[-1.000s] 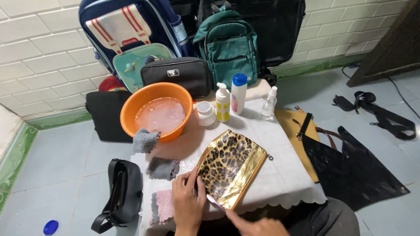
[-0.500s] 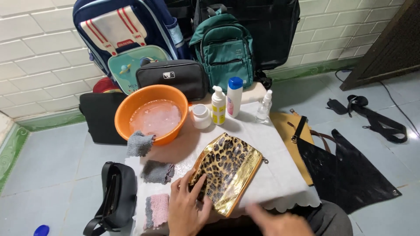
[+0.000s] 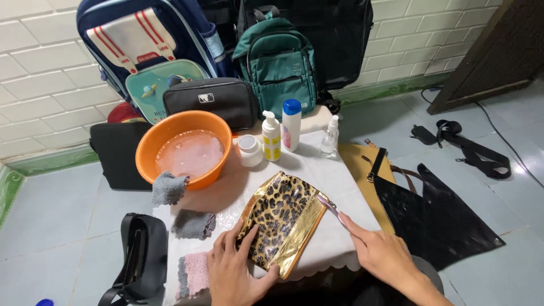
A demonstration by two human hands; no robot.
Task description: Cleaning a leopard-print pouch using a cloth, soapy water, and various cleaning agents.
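pouch: leopard-print gold pouch [image 3: 285, 220] flat on white table [image 3: 334, 175], between hands | left hand [image 3: 233, 271]: fingers spread, pressing its lower left edge | right hand [image 3: 381, 249]: pinching thin tool [image 3: 330, 206] at pouch's right edge

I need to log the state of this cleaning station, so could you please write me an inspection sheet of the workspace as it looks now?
Surface: small table under a white cover, low on a tiled floor.
Job's things: leopard-print pouch with gold trim, lying flat; slim pink tool at its right edge.
Clutter: orange basin of sudsy water, grey cloth over its rim, two more cloths, white jar, three bottles.
Hands: left hand presses on the pouch; right hand holds the tool.
Cables: dark cord on the floor at right.
Surroundings: backpacks and bags against a tiled wall; black bag at left.
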